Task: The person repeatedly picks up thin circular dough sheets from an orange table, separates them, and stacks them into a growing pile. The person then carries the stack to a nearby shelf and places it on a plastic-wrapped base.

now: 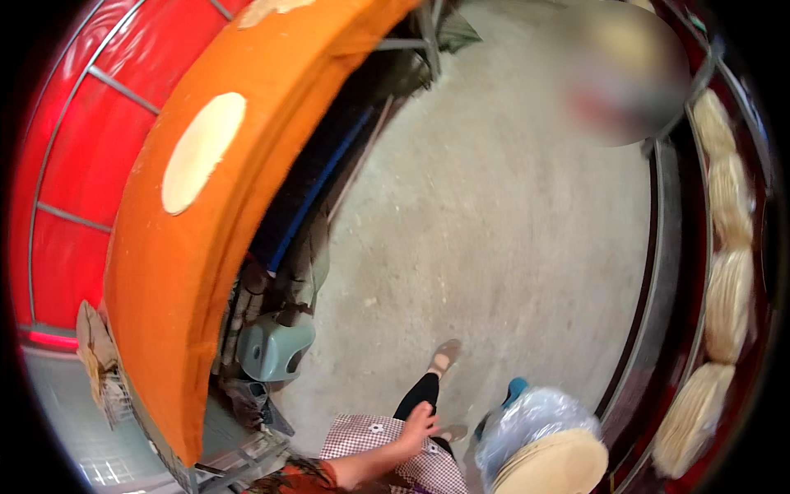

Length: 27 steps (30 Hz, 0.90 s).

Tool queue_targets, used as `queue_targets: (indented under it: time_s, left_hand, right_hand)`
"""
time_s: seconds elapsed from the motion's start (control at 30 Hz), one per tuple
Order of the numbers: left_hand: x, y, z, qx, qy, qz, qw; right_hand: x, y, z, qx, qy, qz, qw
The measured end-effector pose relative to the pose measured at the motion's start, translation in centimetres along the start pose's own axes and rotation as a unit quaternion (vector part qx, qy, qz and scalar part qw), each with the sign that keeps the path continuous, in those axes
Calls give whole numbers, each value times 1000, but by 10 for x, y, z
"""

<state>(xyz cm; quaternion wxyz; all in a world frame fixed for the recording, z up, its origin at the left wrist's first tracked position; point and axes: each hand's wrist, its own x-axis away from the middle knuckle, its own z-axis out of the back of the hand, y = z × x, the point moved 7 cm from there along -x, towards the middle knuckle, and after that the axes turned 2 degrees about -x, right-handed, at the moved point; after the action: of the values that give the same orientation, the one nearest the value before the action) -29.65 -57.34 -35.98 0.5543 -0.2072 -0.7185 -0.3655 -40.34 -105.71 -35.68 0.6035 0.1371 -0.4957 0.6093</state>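
Note:
My left hand point(421, 427) is at the lower middle, over a checked apron point(364, 432), with its fingers apart and nothing in it. My right hand is out of view. To the right of my left hand, at the bottom edge, is a stack of thin, round, pale discs point(555, 463), with clear plastic point(531, 420) bunched around its far side. What supports the stack is hidden. Another pale, flat disc point(203, 153) lies on a table with an orange cover point(166, 259). Part of a further pale piece point(271, 9) shows at its far end.
A grey-green plastic stool point(276, 349) stands beside the orange table, near metal legs and stored items. Concrete floor point(481, 216) runs down the middle. Along the right, bundles of pale strands point(728, 302) line a rack. A blurred patch covers the upper right. Red sheeting point(86, 148) hangs on the left.

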Motion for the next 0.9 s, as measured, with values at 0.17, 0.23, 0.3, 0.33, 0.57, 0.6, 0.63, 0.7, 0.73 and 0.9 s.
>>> queue_targets:
  time_s: [0.17, 0.23, 0.3, 0.33, 0.57, 0.6, 0.63, 0.7, 0.73, 0.9]
  left_hand:
    - [38, 140, 43, 94, 18, -83, 992]
    - [48, 172, 54, 102, 76, -66, 990]
    - [49, 215, 52, 156, 40, -89, 983]
    - [50, 244, 45, 160, 16, -130, 978]
    - [131, 472, 45, 262, 57, -397, 878]
    - [141, 487, 51, 279, 72, -414, 863]
    - [146, 504, 63, 298, 84, -435, 846]
    - [152, 535, 86, 336, 95, -476, 807]
    - [154, 542, 94, 369, 108, -478, 790]
    - [157, 575, 155, 457, 159, -510, 712]
  right_hand:
    - [-2, -98, -80, 146, 15, 141, 979]
    - [-5, -143, -108, 190, 0, 198, 962]
    - [-6, -184, -133, 221, -27, 250, 942]
    - [-14, -206, -147, 235, -48, 284, 928]
    - [114, -393, -364, 309, -290, 261, 867]
    - [115, -412, -387, 331, -320, 277, 844]
    - [113, -430, -423, 361, -334, 290, 821]
    - [119, -473, -500, 401, -362, 354, 764]
    - [124, -493, -539, 410, -381, 400, 726]
    - [344, -586, -714, 460, -437, 619, 463]
